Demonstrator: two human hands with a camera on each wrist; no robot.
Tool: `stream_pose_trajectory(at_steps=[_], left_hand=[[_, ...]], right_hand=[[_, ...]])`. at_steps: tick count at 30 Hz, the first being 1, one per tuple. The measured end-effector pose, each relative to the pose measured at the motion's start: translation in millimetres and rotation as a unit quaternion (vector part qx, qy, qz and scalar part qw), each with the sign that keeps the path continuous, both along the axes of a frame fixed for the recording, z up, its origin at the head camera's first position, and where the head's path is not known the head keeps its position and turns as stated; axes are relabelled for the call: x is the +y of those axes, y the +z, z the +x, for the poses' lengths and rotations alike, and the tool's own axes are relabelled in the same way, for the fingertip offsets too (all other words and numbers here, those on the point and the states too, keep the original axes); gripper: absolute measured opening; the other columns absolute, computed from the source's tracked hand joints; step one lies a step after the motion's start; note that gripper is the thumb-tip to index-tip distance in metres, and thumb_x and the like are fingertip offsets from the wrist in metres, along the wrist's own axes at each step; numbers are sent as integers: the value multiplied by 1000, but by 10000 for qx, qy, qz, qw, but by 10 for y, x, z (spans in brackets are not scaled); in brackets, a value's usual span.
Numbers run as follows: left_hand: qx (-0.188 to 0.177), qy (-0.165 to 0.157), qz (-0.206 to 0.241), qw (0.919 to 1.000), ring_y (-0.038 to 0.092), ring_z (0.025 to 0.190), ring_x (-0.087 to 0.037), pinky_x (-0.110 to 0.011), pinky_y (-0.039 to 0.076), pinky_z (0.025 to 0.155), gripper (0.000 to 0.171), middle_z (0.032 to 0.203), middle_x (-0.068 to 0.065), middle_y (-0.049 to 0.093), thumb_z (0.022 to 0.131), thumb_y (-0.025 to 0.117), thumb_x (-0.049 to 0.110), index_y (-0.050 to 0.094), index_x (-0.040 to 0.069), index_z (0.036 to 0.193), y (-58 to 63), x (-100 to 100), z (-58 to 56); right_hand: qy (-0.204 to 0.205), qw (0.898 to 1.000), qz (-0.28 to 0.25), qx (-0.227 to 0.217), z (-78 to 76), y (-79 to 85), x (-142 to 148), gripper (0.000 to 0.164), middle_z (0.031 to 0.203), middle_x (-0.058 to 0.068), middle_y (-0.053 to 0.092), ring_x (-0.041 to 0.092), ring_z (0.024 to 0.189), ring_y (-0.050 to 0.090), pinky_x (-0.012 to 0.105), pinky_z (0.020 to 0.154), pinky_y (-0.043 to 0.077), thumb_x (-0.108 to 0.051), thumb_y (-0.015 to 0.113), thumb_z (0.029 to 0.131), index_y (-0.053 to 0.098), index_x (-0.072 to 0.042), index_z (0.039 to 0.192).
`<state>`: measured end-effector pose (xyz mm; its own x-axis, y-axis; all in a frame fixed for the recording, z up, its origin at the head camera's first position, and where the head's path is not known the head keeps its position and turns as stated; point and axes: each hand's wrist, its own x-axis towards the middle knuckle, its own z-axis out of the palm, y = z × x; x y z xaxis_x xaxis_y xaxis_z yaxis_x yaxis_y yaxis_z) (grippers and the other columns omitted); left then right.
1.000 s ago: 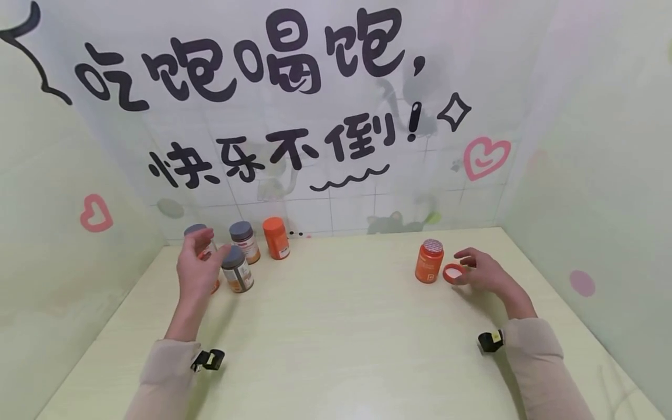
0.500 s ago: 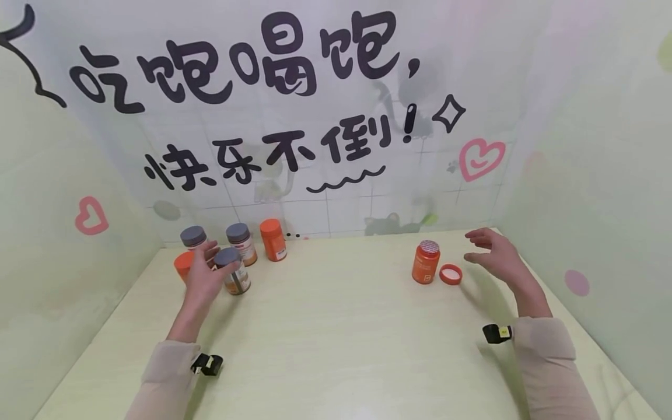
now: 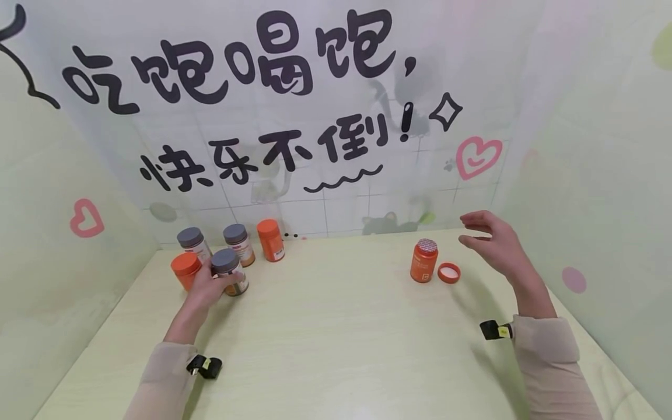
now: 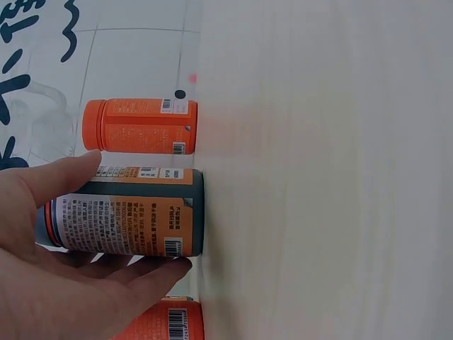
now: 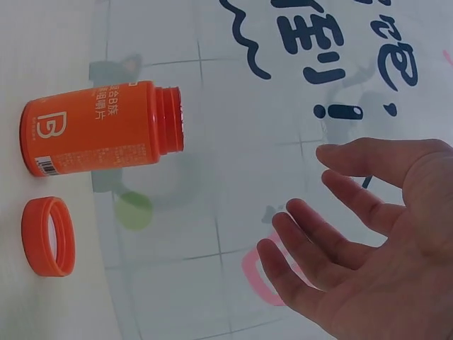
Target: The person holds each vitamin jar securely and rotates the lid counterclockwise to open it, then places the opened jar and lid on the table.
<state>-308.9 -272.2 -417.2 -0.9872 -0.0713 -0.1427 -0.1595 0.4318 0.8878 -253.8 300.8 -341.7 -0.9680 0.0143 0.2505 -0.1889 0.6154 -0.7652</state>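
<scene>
The left hand (image 3: 203, 291) is lower than in the earlier frame, while the right hand (image 3: 497, 245) is wide, holding nothing. The front grey-capped bottle (image 3: 228, 264), perhaps left to open, stands between left thumb and fingers, gripped or not I cannot tell; the uncapped orange bottle (image 3: 423, 267) seems done, its lid (image 3: 448, 273) just beside.

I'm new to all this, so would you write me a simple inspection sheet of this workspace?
Surface: pale table, no spill seen.
Job's things: front grey-lidded bottle, upright; unlidded orange bottle, upright, with an orange lid lying beside it, white inside up.
Clutter: four other lidded bottles near the front grey-lidded bottle.
Hands: left hand grips the front grey-lidded bottle; right hand hangs in the air, fingers loosely bent, holding nothing.
Cables: nothing clearly seen.
Surroundings: pale walls with black lettering and pink hearts.
</scene>
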Motion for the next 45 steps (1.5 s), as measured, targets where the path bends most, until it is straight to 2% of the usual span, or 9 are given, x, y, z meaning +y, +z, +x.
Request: stream_pose_trajectory(at_steps=[9, 13, 16, 19, 24, 27, 33, 35, 45], left_hand=[[-68, 10, 23, 10000, 28, 153, -44, -62, 26, 124, 92, 169, -25, 22, 98, 68, 28, 10, 5, 165, 31, 28, 1], [-20, -30, -2, 10000, 30, 153, -44, -64, 28, 122, 91, 169, -22, 23, 99, 66, 40, 11, 10, 166, 75, 85, 18], [103, -93, -150, 9998, 33, 150, -44, -65, 30, 121, 91, 167, -22, 29, 99, 65, 47, 15, 10, 165, 119, 149, 30], [204, -113, -210, 9995, 35, 148, -42, -66, 32, 120, 89, 164, -21, 33, 98, 64, 51, 19, 11, 164, 165, 231, 53], [273, -116, 113, 9995, 34, 148, -41, -67, 32, 119, 87, 165, -19, 32, 99, 60, 52, 15, 19, 165, 226, 399, 113], [398, -277, 412, 9980, 42, 142, -39, -61, 39, 116, 80, 162, -18, 36, 102, 56, 49, 15, 21, 165, 252, 518, 163], [727, -704, 945, 9904, 67, 103, -23, -36, 59, 87, 63, 140, -23, 53, 105, 55, 33, 27, 13, 158, 271, 788, 277], [793, -823, 959, 9888, 67, 95, -18, -32, 59, 81, 62, 135, -24, 55, 103, 59, 29, 30, 11, 156, 264, 883, 311], [639, -1341, 630, 9869, 70, 76, -23, -34, 56, 63, 55, 110, -18, 68, 86, 83, 28, 56, 13, 131, 172, 1307, 490]], right_hand=[[117, 9999, 101, 78, 24, 47, -101, 48, 142, 24, 56, 39, 130, 56, 4, 88, 47, -17, 65, 101, 50, 1, 142], [142, 9997, 190, 72, 11, 47, -144, 47, 141, 23, 57, 38, 129, 57, 25, 99, 56, -17, 65, 101, 51, 1, 142], [238, 9995, 184, 61, 8, 47, -193, 47, 141, 23, 57, 39, 129, 57, 47, 105, 53, -17, 64, 101, 50, 1, 142], [364, 9992, 132, -2, 9, 49, -257, 47, 142, 24, 56, 42, 131, 56, 57, 108, 48, -16, 63, 101, 50, 1, 143], [494, 9986, 133, -122, 15, 56, -377, 46, 142, 22, 56, 42, 133, 55, 59, 109, 48, -18, 63, 102, 50, -2, 143], [578, 9981, 129, -171, 14, 51, -448, 45, 142, 20, 57, 40, 133, 55, 59, 109, 48, -19, 64, 101, 51, -3, 141], [903, 9957, 117, -152, -3, 5, -589, 40, 139, 15, 60, 35, 128, 59, 56, 106, 51, -21, 64, 101, 54, -5, 138], [1071, 9942, 118, -48, -13, -17, -629, 38, 138, 15, 61, 35, 125, 62, 55, 106, 52, -17, 62, 101, 55, -4, 136], [1391, 9901, 200, 75, -4, -53, -799, 34, 135, 14, 64, 36, 122, 64, 54, 104, 53, -16, 65, 100, 59, -5, 132]])
